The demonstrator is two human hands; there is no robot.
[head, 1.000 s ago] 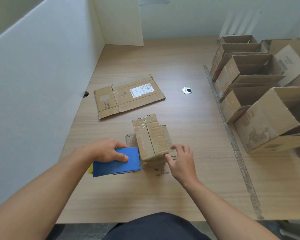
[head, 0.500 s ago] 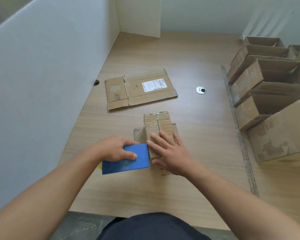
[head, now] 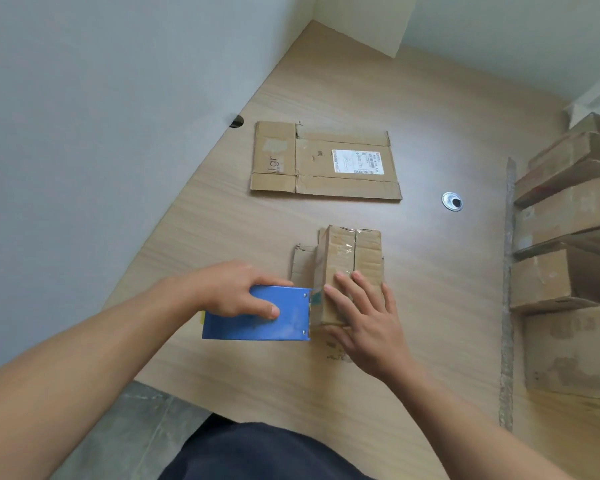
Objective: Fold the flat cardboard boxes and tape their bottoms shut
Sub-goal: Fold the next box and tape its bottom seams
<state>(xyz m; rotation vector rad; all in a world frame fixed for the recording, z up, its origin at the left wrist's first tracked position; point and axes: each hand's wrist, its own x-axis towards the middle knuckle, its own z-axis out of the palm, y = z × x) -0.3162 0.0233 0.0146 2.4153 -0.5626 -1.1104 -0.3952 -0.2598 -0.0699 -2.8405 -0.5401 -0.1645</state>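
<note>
A small folded cardboard box (head: 352, 252) stands upside down on the wooden table (head: 378, 81), clear tape along its bottom seam. My left hand (head: 238, 289) grips a blue tape dispenser (head: 257, 318), whose front end touches the box's near left corner. My right hand (head: 364, 315) lies flat on the near end of the box, fingers straight, thumb against the near side. A flat unfolded cardboard box (head: 323, 162) with a white label lies farther back on the table.
Several folded cardboard boxes (head: 565, 244) are stacked on their sides along the right. A strip of worn tape (head: 508, 289) runs down the table beside them. A metal cable grommet (head: 451, 201) sits right of the flat box. A white partition (head: 101, 133) borders the left.
My right hand came from beside the box onto its top and now presses flat there. The dispenser stays at the box's near left corner. The camera tilted and moved closer.
</note>
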